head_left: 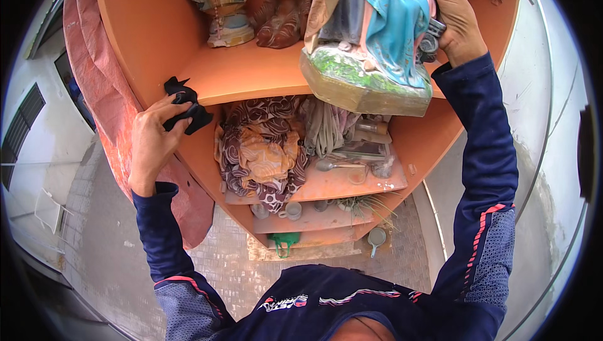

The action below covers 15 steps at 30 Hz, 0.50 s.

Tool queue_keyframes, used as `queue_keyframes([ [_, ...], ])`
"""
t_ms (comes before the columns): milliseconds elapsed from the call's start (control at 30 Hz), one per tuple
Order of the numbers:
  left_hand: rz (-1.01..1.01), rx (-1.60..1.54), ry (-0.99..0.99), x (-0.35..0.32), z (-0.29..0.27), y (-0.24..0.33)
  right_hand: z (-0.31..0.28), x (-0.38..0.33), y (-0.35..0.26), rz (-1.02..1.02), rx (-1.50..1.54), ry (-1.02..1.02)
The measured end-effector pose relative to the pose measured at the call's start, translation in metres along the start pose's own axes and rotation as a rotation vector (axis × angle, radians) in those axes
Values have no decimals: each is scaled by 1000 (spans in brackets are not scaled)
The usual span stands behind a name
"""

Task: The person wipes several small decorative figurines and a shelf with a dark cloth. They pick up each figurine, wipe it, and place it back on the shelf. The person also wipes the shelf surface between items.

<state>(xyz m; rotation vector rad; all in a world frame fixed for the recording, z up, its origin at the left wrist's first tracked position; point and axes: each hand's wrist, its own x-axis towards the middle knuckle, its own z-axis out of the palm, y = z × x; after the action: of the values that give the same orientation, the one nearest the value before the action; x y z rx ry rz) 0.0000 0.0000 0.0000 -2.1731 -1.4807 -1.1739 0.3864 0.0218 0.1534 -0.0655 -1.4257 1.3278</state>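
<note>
My left hand (154, 137) pinches a crumpled black cloth (200, 116) at the left front edge of the upper shelf (251, 76) of an orange cabinet. On the right, my right hand (458, 20) grips the side of a large painted statue (399, 33). The statue has a turquoise robe, a tan cloak and a green base with gold sides. Its base overhangs the shelf's front edge, and its top runs out of view. Whether the underside rests on the shelf is hidden. Behind, a pale robed statue (231, 27) and a brown figurine (282, 11) stand on the shelf.
Below lie a brown patterned cloth (270, 152), a grey cloth (323, 127), a spoon (325, 165) and glass jars (382, 167). Lower shelves hold cups (293, 211) and a green bag (284, 242). A pan (377, 237) sits low right; a red cover (103, 71) hangs left.
</note>
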Motion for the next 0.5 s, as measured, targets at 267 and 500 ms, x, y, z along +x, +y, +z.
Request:
queue_keyframes([
  [267,44,-278,206,-62,19,28,6,61,57,-80,-237,160],
  [500,-209,-517,141,-142,19,33,32,105,112,-232,-304,170],
])
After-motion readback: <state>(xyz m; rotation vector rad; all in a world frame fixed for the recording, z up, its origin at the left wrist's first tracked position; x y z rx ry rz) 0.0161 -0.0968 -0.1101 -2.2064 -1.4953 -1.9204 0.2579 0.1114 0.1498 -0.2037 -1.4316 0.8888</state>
